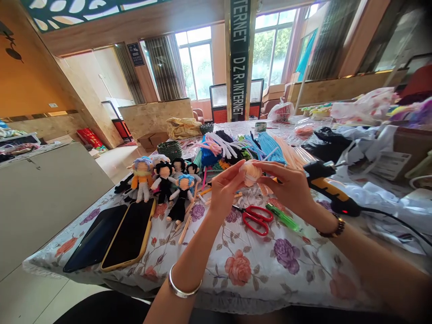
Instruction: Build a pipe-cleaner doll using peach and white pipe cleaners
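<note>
Between my two hands, above the table, is a small peach-coloured coiled piece, like the heads of the dolls nearby. My left hand pinches it from the left, and my right hand has its fingers closed on the right side. My fingers hide part of it. Below lie red-handled scissors and a green lighter. Several small fuzzy dolls with black, blue and white hair are grouped to the left of my hands.
Two phones lie at the table's left. Bundles of coloured pipe cleaners are piled behind my hands. A black-and-yellow hot glue gun, its red light lit, trails a cord on the right. Bags and a cardboard box stand beyond it.
</note>
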A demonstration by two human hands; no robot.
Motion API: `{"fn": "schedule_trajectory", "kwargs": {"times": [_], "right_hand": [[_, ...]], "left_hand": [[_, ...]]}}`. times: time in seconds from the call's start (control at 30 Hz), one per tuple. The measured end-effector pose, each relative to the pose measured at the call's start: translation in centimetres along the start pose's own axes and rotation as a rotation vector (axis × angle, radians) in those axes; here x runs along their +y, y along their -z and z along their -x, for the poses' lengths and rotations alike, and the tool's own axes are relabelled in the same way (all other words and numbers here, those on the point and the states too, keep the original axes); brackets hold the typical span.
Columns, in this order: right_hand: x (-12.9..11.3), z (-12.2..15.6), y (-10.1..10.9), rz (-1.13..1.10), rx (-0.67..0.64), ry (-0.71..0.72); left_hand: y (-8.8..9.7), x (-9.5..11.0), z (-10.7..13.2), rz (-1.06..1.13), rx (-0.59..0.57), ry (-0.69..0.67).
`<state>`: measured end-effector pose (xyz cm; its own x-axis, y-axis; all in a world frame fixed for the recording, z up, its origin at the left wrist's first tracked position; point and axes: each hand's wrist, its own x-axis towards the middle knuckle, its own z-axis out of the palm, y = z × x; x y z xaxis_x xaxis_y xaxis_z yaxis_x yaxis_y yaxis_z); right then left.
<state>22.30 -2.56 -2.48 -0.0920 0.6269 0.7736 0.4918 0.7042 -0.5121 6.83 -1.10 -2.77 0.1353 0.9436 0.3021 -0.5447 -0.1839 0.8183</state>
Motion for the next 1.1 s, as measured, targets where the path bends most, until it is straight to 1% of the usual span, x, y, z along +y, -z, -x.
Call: {"fn": "schedule_trajectory", "kwargs": {"times": [0.13,0.37,0.5,0.6,0.67,0.8,0.9,1.0,1.1], "right_hand": [[0.0,0.1,0.0,0.008,0.032,0.012],[-0.1,0.3,-0.1,0.003,0.086,0.086],[-0.2,0.2,-0.2,0.015,0.088,0.072],[0.0,0.1,-0.3,0.024,0.061,0.003],[0.2,0.1,-0.4,-0.019,0.032,-0.062],[0.7,0.1,-0.7,-0.227,-0.014,-0.227],[0.6,-0.1,-0.7,-0.353,-0.035,-0.336],[0.0,-0.4,-0.6,-0.471,-0.041,-0.385],[-0.5,-0.6,-0.5,-0.543,-0.055,-0.422]], "left_hand": [[-0.2,0.0,0.1,0.003,0.006,0.005],[-0.2,0.3,0.2,-0.006,0.000,0.004],[-0.1,0.1,0.1,0.009,-0.004,0.002],[0.0,-0.2,-0.1,0.011,0.005,-0.008],[0.1,-0.5,-0.1,-0.004,0.013,-0.024],[0.4,-0.9,-0.3,-0.043,-0.003,-0.064],[0.6,-0.9,-0.5,-0.068,-0.017,-0.090],[0.7,-0.8,-0.4,-0.123,-0.054,-0.124],[0.5,-0.6,-0.3,-0.187,-0.104,-0.150]]}}
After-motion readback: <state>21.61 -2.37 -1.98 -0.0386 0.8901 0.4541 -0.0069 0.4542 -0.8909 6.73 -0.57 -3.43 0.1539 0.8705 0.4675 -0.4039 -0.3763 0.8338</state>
